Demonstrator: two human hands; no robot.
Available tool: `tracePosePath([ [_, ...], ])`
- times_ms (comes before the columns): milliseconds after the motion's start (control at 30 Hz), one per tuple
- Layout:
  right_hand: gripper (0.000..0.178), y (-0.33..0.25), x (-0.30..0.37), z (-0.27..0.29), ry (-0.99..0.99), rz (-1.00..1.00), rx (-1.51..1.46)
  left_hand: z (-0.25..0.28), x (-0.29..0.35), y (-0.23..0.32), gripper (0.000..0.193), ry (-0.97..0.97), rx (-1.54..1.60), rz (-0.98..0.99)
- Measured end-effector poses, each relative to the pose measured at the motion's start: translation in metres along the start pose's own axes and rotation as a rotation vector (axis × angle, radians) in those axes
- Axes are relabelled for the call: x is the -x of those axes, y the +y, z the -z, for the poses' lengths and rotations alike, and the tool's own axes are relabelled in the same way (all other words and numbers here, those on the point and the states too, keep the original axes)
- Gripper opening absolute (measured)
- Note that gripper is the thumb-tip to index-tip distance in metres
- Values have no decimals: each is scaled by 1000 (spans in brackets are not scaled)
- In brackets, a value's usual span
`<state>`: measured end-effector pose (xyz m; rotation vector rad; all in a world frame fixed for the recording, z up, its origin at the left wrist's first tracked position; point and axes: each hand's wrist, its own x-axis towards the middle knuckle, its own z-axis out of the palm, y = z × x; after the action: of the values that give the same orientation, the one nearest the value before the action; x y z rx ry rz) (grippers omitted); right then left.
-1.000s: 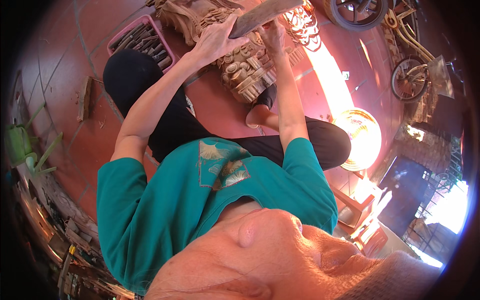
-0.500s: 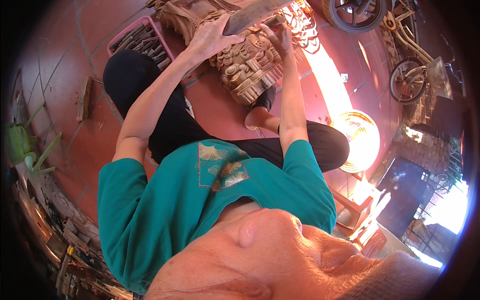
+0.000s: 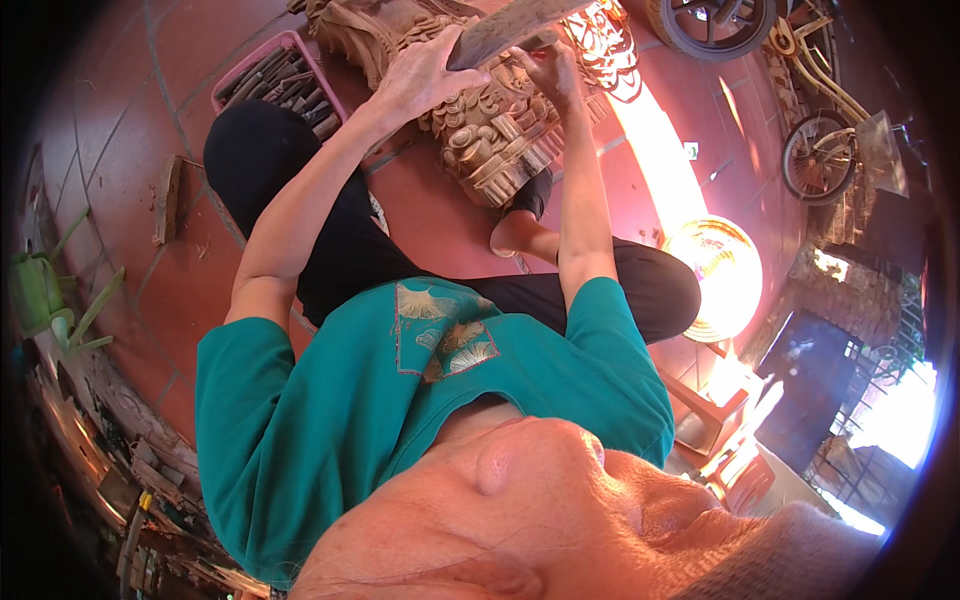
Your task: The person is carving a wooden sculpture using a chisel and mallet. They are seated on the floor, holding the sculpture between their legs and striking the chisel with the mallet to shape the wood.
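Note:
My left hand (image 3: 422, 75) is wrapped round a long wooden mallet (image 3: 515, 28), shaped like a club, that slants up to the right. To its right, my right hand (image 3: 556, 76) is closed round a short, dark carving chisel (image 3: 540, 42), partly covered by the mallet. The chisel's tip is hidden. Below both hands lies a brown wood carving (image 3: 500, 150) with deep scroll and leaf relief. It rests on the floor between my bent legs, close to my bare foot.
A pink basket (image 3: 300, 45) full of chisels stands left of the carving. A wood block (image 3: 168, 200) and a green plastic object (image 3: 40, 290) lie farther left. On the right are a sunlit woven hat (image 3: 715, 280), a motorbike wheel (image 3: 712, 25) and a smaller wheel (image 3: 820, 157).
My right hand has shifted slightly left and turned, bringing the chisel closer under the mallet. My left hand is almost in the same place.

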<state>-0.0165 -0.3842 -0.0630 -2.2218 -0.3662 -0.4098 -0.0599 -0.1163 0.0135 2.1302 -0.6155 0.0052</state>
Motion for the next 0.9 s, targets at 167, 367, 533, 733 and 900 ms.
tracePosePath([
  [167, 24, 3, 1, -6, -20, -21, 31, 0, 0, 2, 79, -3, 32, -3],
  [367, 25, 1, 0, -5, 2, -17, 91, -5, 1, 4, 78, -80, 9, 76],
  [533, 28, -3, 1, -4, -18, -31, 36, -5, 3, 4, 79, -28, -115, 0],
  [733, 23, 3, -2, -8, 1, -22, 93, -4, 3, 17, 78, -26, 47, 47],
  [900, 27, 3, 0, -2, -66, -118, 214, -8, 0, -7, 75, -28, -42, 15],
])
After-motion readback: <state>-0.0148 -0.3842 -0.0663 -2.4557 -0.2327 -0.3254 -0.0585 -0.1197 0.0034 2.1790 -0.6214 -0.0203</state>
